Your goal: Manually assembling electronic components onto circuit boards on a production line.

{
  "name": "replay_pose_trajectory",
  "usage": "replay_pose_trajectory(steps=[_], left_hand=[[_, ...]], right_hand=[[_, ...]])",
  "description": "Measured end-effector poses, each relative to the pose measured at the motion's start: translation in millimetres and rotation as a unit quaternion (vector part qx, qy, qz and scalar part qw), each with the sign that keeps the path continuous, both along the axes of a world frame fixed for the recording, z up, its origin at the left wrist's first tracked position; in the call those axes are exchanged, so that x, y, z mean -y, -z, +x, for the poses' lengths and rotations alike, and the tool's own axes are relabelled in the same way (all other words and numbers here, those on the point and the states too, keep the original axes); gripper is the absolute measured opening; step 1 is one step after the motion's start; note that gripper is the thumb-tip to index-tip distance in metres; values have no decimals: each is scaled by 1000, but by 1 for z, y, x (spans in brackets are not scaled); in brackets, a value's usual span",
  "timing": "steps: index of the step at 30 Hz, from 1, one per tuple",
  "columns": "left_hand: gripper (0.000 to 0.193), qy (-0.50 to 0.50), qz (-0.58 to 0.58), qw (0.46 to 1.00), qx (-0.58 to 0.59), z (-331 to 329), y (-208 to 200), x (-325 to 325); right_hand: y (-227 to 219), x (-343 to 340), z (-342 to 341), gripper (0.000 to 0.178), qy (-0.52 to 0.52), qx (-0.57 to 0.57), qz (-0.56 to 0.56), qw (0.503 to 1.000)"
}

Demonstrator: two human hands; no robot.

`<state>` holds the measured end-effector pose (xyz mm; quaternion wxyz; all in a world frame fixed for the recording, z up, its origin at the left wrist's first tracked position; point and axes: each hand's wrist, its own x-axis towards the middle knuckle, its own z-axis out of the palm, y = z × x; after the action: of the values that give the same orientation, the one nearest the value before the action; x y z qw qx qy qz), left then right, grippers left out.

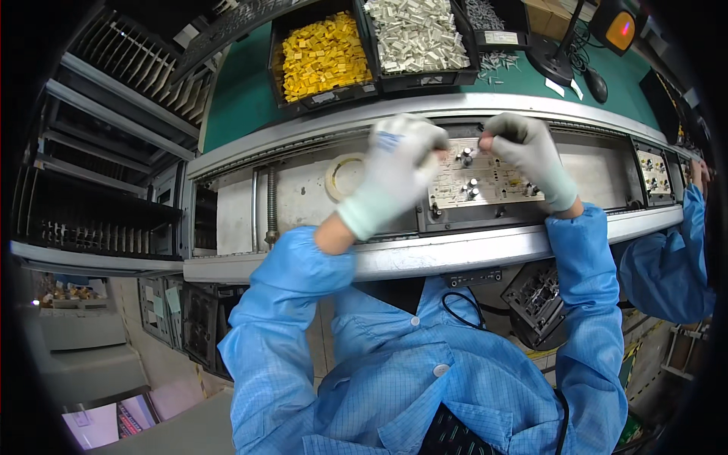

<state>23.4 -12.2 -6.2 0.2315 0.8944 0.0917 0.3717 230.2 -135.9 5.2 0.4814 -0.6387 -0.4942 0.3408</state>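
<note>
A pale circuit board [449,186] sits in a dark carrier frame [462,221] on the conveyor, with several dark cylindrical components [472,188] standing on it. My left hand [402,168], in a white glove and smeared by motion, hovers over the board's left edge with its fingers curled together. Over the board's far right part is my right hand [528,152], also gloved, thumb and forefinger pinched. Whatever either fingertip pinch holds is too small to make out. A cream tape roll [331,182] lies flat beside my left wrist.
Beyond the conveyor rail [303,120] stand black bins of yellow block-shaped parts [326,57] and white ones [417,34]. Small grey parts [497,62] lie loose near a scanner [616,29] on a stand. At the right, a co-worker's hand [698,173] is near another board [654,171].
</note>
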Motion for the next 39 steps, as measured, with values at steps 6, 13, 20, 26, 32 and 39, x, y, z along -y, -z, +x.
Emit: replay_pose_trajectory(steps=[6,13,20,26,32,39], left_hand=[[12,-34,-224,965,-135,-44,-2,-21],[21,-32,-134,980,-143,-47,3,-17],[9,-19,-197,976,-95,-44,14,-13],[17,6,-116,982,-146,-46,11,-14],[21,-27,-58,986,-156,-45,21,-9],[23,-30,-54,986,-155,-40,20,-5]], right_hand=[[9,-21,-21,11,-83,336,121,930],[10,-22,-22,14,-71,333,79,937],[11,-22,-21,16,-64,309,72,946],[16,-21,-17,17,-67,350,94,929],[12,-21,-18,15,-83,414,128,898],[8,-20,-14,12,-104,444,130,880]])
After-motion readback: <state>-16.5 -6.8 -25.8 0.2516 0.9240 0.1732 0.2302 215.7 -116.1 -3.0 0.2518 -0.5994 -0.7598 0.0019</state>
